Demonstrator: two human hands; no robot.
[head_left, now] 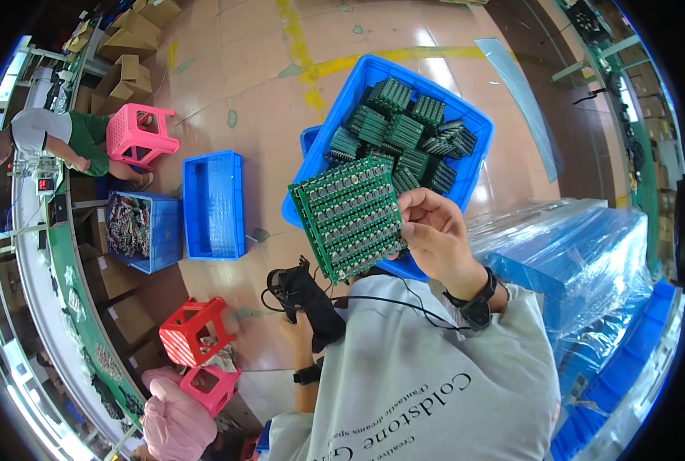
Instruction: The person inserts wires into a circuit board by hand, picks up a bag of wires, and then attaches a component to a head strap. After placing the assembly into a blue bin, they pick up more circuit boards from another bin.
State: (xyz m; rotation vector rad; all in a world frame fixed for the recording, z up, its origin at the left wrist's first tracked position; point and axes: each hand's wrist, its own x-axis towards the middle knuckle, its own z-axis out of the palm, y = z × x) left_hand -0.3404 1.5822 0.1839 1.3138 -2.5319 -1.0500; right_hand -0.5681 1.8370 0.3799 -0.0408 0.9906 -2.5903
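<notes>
My right hand (441, 237) grips a stack of green circuit boards (348, 219) by its right edge, thumb on the top face. Rows of small grey round components cover that face. Behind the boards is a large blue bin (311, 177), filled with several bundles of similar green boards (405, 132). My left hand (297, 329) is lower down at the left, beside a black fabric pouch (311, 307) with a black cable. The pouch hides most of its fingers, so I cannot tell whether it holds anything. Both wrists wear black bands.
An open blue crate (214, 206) and a blue bin of small parts (144, 232) stand left. Pink (139, 134) and red stools (195, 332) are near two people at a bench (89, 338). Plastic-wrapped blue stacks (565, 253) stand right.
</notes>
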